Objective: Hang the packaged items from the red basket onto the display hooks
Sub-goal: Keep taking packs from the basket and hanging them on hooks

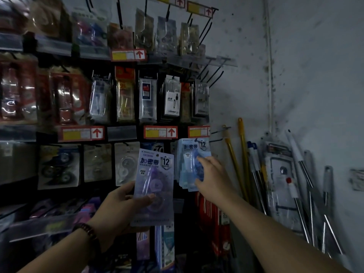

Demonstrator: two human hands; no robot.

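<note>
My left hand [122, 205] grips a purple correction-tape package [153, 184] by its lower left edge and holds it upright in front of the display rack. To its right, a stack of blue packages [190, 154] of the same kind hangs on a black display hook [213, 140] near the rack's right end. My right hand [212, 176] reaches to that blue stack, its fingers on the front package; I cannot tell whether they pinch it. The red basket is out of view.
The rack holds rows of packaged stationery on hooks, with red and yellow price tags [160, 132] under each row. Bare black hooks [212, 77] stick out at the upper right. Yellow and metal mop poles [242, 158] lean on the grey wall to the right.
</note>
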